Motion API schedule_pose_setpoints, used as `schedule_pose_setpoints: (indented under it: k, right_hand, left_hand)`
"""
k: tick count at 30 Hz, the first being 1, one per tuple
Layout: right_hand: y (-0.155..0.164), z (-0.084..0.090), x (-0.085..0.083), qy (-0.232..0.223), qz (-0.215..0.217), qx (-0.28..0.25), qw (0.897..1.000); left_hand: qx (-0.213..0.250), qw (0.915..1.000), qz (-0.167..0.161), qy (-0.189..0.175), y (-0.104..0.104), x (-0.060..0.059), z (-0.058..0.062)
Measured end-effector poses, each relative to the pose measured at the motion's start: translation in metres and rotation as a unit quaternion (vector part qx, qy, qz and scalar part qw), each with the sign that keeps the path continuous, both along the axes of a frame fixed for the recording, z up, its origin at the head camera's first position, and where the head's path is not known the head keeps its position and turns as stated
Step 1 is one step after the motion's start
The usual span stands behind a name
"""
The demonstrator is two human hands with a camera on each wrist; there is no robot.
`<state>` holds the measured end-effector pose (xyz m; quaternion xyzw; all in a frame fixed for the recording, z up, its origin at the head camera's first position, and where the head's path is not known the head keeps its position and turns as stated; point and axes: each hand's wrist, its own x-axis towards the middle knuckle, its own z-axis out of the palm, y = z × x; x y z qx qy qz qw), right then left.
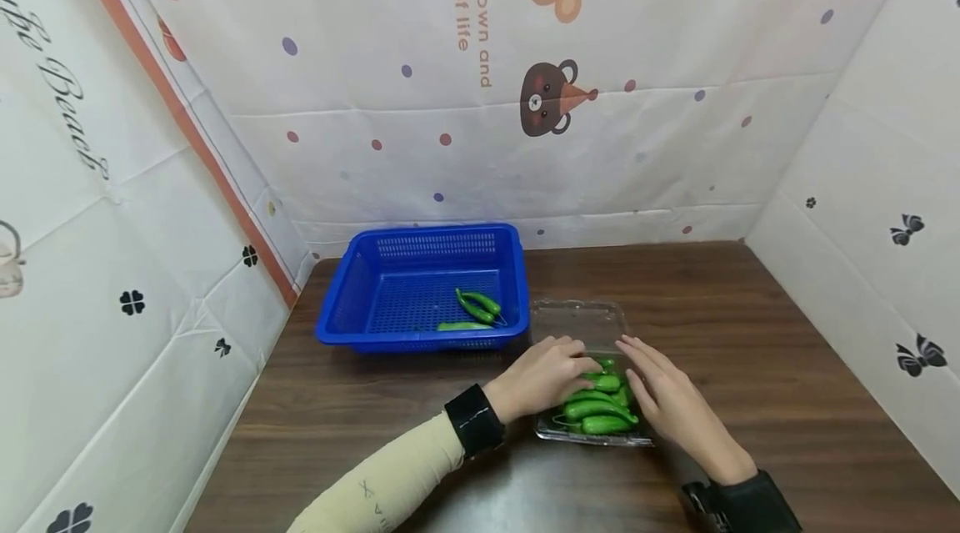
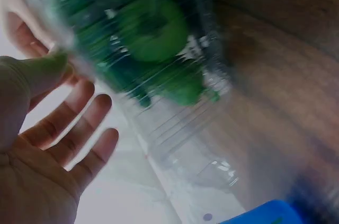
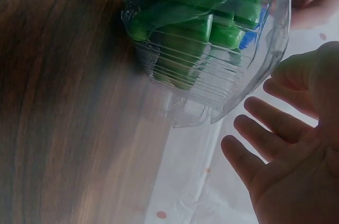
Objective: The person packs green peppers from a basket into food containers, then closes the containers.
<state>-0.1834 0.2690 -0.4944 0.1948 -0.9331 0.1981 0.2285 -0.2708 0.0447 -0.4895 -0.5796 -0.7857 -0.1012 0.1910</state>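
Several green chili peppers [image 1: 598,409] lie piled in a clear plastic clamshell box [image 1: 555,434], whose lid [image 1: 577,318] is folded back behind it. My left hand [image 1: 542,376] reaches in from the left with loosely bent fingers over the peppers at the box's far side. In the left wrist view, the outer fingers [image 2: 87,155] are spread beside the box wall. Along the right side of the box, my right hand [image 1: 675,399] has its fingers extended, fingertips by the far right edge. The right wrist view shows its fingers [image 3: 265,134] apart, close to the clear rim.
A blue plastic basket [image 1: 360,337] stands at the back left, near the box's lid. It holds a few green peppers [image 1: 478,308] in its right front corner. Brown wood-grain table [image 1: 720,299] surrounds both, and printed white sheets [image 1: 420,158] rise at the back and sides.
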Motion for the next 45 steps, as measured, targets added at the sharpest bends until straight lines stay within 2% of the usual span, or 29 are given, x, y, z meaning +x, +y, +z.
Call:
schedule_pose_setpoints:
  k: [4,8,12,15,20,26,32,35,39,41,45]
  right_hand:
    - [0.001,0.0,0.001,0.0,0.0,-0.002,1.0]
    - [0.002,0.0,0.002,-0.005,-0.004,-0.004,1.0]
    - [0.003,-0.001,0.003,-0.007,-0.006,-0.005,1.0]
    - [0.004,-0.001,0.003,-0.006,-0.006,-0.007,1.0]
    - [0.005,-0.001,0.003,-0.006,-0.007,-0.014,1.0]
    - [0.004,-0.001,0.005,-0.033,-0.008,-0.021,0.999]
    - [0.002,-0.003,0.005,-0.041,-0.014,-0.019,0.999]
    - [0.003,-0.003,0.006,-0.042,-0.016,-0.022,0.999]
    - [0.005,-0.003,0.007,-0.039,-0.015,-0.02,0.999]
    - [0.006,-0.003,0.008,-0.036,-0.017,-0.02,0.999]
    - [0.006,-0.005,0.009,-0.037,-0.017,-0.027,0.999]
  left_hand:
    - [0.047,0.9982,-0.024,-0.029,-0.01,-0.002,0.018]
    - [0.108,0.9923,-0.025,-0.054,-0.024,-0.013,0.036]
    - [0.141,0.9882,0.009,-0.058,-0.043,-0.027,0.05]
    - [0.142,0.987,0.049,-0.058,-0.058,-0.036,0.058]
    - [0.113,0.9861,0.104,-0.063,-0.074,-0.054,0.065]
    - [0.063,0.9851,0.149,-0.059,-0.086,-0.072,0.06]
    - [0.009,0.979,0.189,-0.078,-0.095,-0.09,0.056]
    - [-0.021,0.9724,0.21,-0.098,-0.096,-0.097,0.052]
    - [-0.071,0.9574,0.235,-0.152,-0.095,-0.104,0.05]
    - [-0.094,0.9494,0.243,-0.176,-0.093,-0.105,0.053]
    - [-0.129,0.9375,0.259,-0.193,-0.091,-0.103,0.062]
